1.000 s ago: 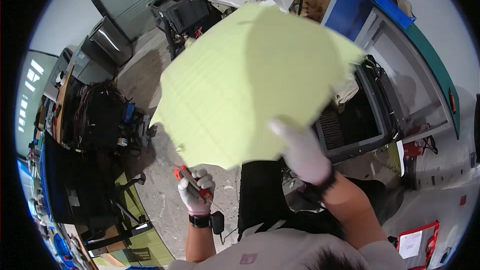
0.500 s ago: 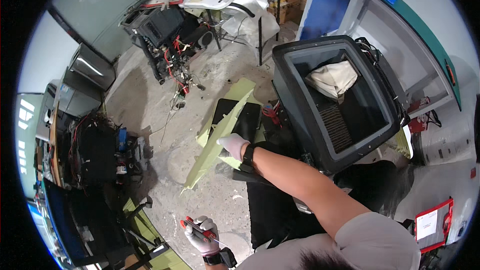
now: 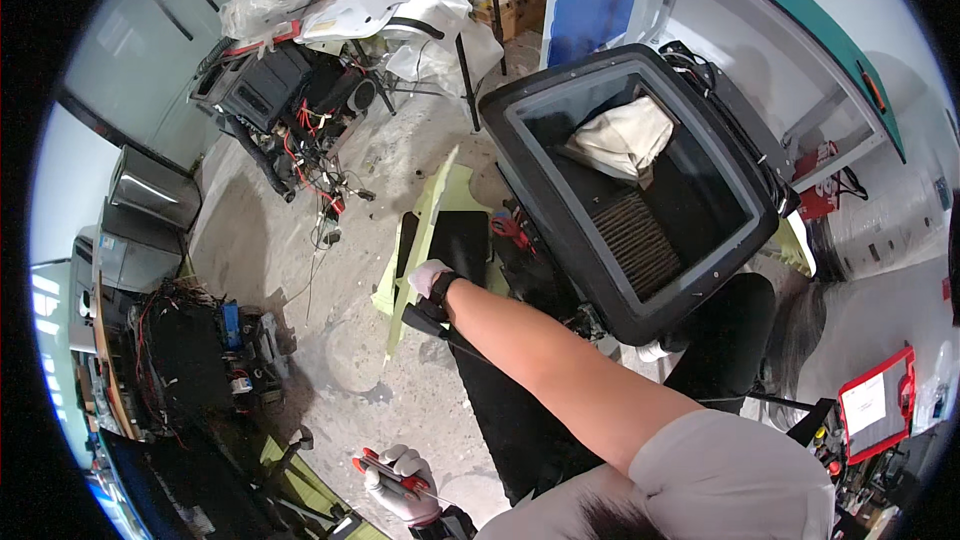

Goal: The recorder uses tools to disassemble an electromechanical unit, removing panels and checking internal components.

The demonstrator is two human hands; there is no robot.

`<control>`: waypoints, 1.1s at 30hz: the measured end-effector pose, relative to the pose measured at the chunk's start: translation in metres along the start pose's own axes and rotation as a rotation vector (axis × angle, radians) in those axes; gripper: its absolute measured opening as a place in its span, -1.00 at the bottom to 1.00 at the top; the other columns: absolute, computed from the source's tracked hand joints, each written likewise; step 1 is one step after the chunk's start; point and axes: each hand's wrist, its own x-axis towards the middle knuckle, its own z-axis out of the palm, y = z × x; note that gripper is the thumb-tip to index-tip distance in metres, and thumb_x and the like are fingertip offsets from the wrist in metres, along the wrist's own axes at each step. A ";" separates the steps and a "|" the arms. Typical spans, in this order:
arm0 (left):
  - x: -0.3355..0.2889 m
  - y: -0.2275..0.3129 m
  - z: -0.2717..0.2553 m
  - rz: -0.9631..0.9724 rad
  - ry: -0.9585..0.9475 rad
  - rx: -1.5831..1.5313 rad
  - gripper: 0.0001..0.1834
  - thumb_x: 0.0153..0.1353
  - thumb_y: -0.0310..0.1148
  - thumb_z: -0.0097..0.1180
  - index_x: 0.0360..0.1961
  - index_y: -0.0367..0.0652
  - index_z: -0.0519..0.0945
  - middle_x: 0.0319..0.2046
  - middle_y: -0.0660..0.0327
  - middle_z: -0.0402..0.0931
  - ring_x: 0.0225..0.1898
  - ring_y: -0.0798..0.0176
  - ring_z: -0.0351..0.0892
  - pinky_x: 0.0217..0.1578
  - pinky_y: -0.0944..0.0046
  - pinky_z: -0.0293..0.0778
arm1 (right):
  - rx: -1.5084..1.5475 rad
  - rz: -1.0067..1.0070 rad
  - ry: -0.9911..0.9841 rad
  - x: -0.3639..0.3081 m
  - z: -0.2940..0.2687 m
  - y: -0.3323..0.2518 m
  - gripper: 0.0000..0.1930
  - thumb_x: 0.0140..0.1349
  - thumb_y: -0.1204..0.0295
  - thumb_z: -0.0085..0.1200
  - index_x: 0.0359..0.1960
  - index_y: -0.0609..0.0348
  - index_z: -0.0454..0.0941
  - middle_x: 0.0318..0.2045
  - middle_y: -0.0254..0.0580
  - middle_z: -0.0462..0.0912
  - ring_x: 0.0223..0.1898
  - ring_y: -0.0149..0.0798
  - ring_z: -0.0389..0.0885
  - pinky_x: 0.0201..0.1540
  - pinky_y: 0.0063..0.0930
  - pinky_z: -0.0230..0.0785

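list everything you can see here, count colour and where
foam sheet: one, pale yellow-green, on the concrete floor at centre
black mat: one, black, lying on the foam sheet
open box unit: one, black frame, right of centre
cloth bundle: one, cream, inside the open box unit
wired equipment: one heap, black with red cables, upper left
clipboard: one, red, lower right
screwdriver: one, red handle, in the left hand
left hand: white glove, bottom centre
right hand: white glove, on the foam sheet edge
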 end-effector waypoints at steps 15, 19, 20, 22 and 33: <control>-0.009 0.000 0.006 -0.032 -0.116 0.013 -0.74 0.04 -0.31 0.24 -0.26 -0.10 0.47 -0.36 0.20 0.41 -0.44 0.35 0.36 -0.41 0.36 0.42 | 0.815 1.249 -0.030 -0.031 -0.040 0.037 -0.55 0.12 0.21 -0.03 0.02 0.16 0.49 0.13 -0.10 0.43 0.16 -0.02 0.37 0.11 -0.16 0.27; -0.005 -0.030 0.023 -0.092 -0.124 0.048 -0.72 0.05 -0.32 0.21 -0.24 -0.12 0.43 -0.37 0.20 0.41 -0.46 0.33 0.38 -0.43 0.35 0.44 | 0.837 1.120 0.155 -0.083 -0.090 0.051 -0.47 0.13 0.22 -0.01 0.13 0.19 0.32 0.16 0.04 0.31 0.20 0.04 0.29 0.13 -0.13 0.26; -0.009 -0.019 0.019 -0.049 -0.106 0.055 -0.74 0.08 -0.33 0.18 -0.23 -0.14 0.43 -0.38 0.19 0.42 -0.48 0.30 0.39 -0.44 0.34 0.46 | 0.878 1.062 0.215 -0.100 -0.118 0.005 -0.47 0.13 0.24 0.02 0.10 0.27 0.33 0.11 0.08 0.38 0.14 0.03 0.37 0.13 -0.12 0.27; -0.004 -0.036 0.029 -0.106 -0.143 0.047 -0.74 0.09 -0.32 0.18 -0.22 -0.12 0.44 -0.36 0.18 0.43 -0.45 0.30 0.39 -0.45 0.36 0.45 | 0.867 0.597 0.583 -0.127 -0.099 0.007 -0.53 0.20 0.22 0.00 0.08 0.24 0.34 0.00 0.15 0.45 0.08 0.01 0.44 0.14 -0.19 0.29; 0.038 -0.060 0.042 -0.294 -0.202 0.038 -0.70 0.05 -0.27 0.22 -0.27 -0.25 0.52 -0.22 0.07 0.46 -0.28 0.23 0.45 -0.15 0.20 0.47 | 0.338 -0.091 0.857 -0.395 -0.235 -0.013 -0.74 0.08 0.55 0.05 -0.15 0.24 0.54 -0.32 -0.09 0.61 -0.29 -0.02 0.57 -0.14 -0.21 0.41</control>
